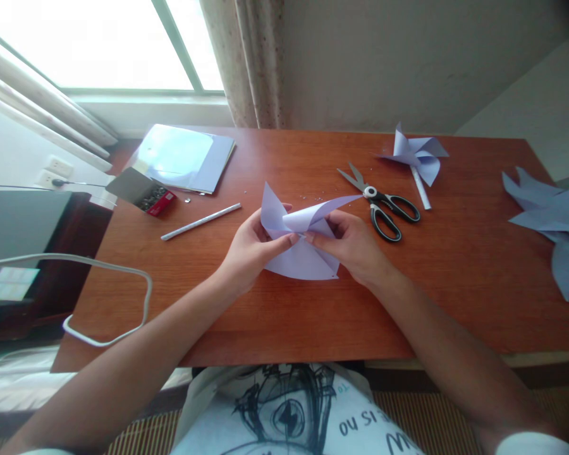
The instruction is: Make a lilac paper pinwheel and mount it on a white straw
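A pale lilac paper pinwheel (299,258), partly folded, lies in the middle of the wooden table (275,316). My left hand (249,251) pinches its folded flaps at the centre from the left. My right hand (353,245) pinches the same centre from the right, fingertips nearly touching the left thumb. One flap curls up and points right toward the scissors (383,203).
A finished lilac pinwheel on a white stick (416,158) lies at the back right. More cut lilac paper (557,234) sits at the right edge. A white stick (200,221), a small box of pins (145,193) and a sheet stack (183,158) lie at left.
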